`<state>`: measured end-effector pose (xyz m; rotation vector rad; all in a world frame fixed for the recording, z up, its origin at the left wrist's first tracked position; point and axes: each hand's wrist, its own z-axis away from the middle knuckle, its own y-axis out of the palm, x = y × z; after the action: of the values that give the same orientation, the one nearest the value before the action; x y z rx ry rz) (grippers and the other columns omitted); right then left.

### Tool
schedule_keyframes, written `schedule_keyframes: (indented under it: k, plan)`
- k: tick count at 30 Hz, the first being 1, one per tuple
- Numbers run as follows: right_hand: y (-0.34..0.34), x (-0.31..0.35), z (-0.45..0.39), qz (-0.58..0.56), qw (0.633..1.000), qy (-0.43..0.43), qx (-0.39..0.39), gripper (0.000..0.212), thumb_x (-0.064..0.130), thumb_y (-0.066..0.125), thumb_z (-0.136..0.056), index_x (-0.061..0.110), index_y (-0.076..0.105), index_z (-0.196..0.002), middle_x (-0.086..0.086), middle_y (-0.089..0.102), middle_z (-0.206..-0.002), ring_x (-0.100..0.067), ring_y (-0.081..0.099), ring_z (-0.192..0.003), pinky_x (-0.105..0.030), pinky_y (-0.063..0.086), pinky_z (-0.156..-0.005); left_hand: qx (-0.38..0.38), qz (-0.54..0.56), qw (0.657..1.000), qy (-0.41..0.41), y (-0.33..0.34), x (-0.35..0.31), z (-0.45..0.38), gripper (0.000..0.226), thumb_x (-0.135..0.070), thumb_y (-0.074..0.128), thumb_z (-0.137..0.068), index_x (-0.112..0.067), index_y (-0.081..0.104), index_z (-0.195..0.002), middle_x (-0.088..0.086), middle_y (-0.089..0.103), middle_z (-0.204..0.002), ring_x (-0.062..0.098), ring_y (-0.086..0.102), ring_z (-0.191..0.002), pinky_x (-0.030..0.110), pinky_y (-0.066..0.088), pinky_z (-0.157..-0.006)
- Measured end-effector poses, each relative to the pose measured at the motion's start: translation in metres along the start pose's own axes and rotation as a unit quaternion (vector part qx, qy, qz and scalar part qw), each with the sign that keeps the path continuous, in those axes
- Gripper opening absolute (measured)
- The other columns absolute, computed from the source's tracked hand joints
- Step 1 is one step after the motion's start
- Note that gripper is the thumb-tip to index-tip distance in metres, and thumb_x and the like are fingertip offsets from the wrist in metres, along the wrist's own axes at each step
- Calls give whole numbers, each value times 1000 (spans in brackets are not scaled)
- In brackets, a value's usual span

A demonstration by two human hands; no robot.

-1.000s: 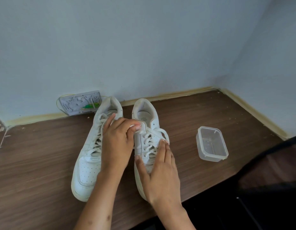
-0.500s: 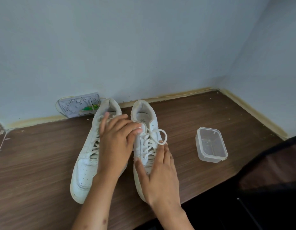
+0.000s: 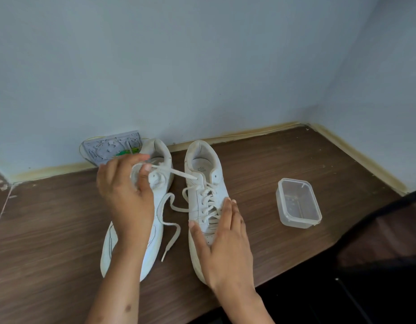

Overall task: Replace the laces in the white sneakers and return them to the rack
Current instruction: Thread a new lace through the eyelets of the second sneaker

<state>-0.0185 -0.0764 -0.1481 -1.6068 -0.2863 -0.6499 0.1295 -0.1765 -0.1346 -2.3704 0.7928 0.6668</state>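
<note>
Two white sneakers stand side by side on the brown wooden table (image 3: 50, 230), heels toward the wall. My right hand (image 3: 223, 244) lies flat over the toe and lower laces of the right sneaker (image 3: 202, 174), pressing it down. My left hand (image 3: 126, 195) is raised over the left sneaker (image 3: 159, 155) and pinches a white lace (image 3: 174, 171) that runs taut to the right sneaker's top eyelet. The other lace end (image 3: 172, 239) trails loose on the table between the shoes.
An empty clear plastic container (image 3: 298, 202) sits to the right of the shoes. A grey panel with wires (image 3: 109, 146) leans against the wall behind the left sneaker. The table's front edge drops to a dark area at the lower right.
My left hand has lifted up and to the left, pulling the right sneaker's bow undone. The lace now stretches taut, and a loose end has fallen between the shoes. My right hand has stayed put.
</note>
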Motion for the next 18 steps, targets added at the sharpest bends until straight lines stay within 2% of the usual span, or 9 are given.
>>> schedule_keyframes:
  k: [4,7,11,13,15,16,18]
  plan:
    - [0,2,0,4,1000,2,-2,91,72,21,-89,16,-10,-155,-3,-2,-164,-13,-2,-150,-23,2,-119,100,-28,988,118,6,-7,1,18,-22,71,-90,-18,75,-106,1,68,-108,24,58,-109,51,26,-113]
    - [1,3,0,7,1000,2,-6,91,72,22,-90,16,-9,-154,-4,-1,-164,-14,-1,-149,-24,4,-119,155,-50,976,144,14,-17,12,13,-24,72,-86,-23,77,-98,-6,73,-99,19,62,-110,51,18,-118]
    - [0,2,-1,6,1000,-2,0,91,72,22,-90,17,-10,-155,-3,-1,-164,-13,-1,-149,-25,5,-121,97,-46,991,83,11,-14,12,7,-18,70,-88,-23,75,-88,-8,72,-90,14,64,-91,53,24,-116]
    - [-1,2,0,5,1000,0,10,91,73,21,-90,18,-11,-155,-2,-3,-164,-13,-2,-149,-25,4,-120,79,-41,995,54,8,-8,8,5,-18,73,-88,-23,75,-88,-8,72,-90,17,65,-91,51,23,-116]
    - [-1,2,0,-7,1000,3,8,90,73,22,-90,18,-8,-155,-2,-1,-164,-13,-1,-149,-25,3,-119,94,-22,994,44,7,-5,6,5,-20,72,-88,-22,76,-91,-7,72,-93,19,66,-94,50,22,-117]
    - [1,3,0,-9,1000,-8,-7,88,72,24,-92,18,-3,-155,-3,3,-163,-14,2,-149,-26,5,-120,103,-8,994,43,7,-4,5,7,-20,71,-89,-22,76,-94,-6,72,-95,20,65,-95,52,23,-116]
    - [4,4,0,10,995,-73,-71,73,60,37,-96,18,19,-153,-6,22,-159,-20,15,-148,-34,15,-121,109,20,993,47,6,-3,2,12,-15,71,-89,-19,75,-100,-3,71,-98,19,64,-95,58,29,-110]
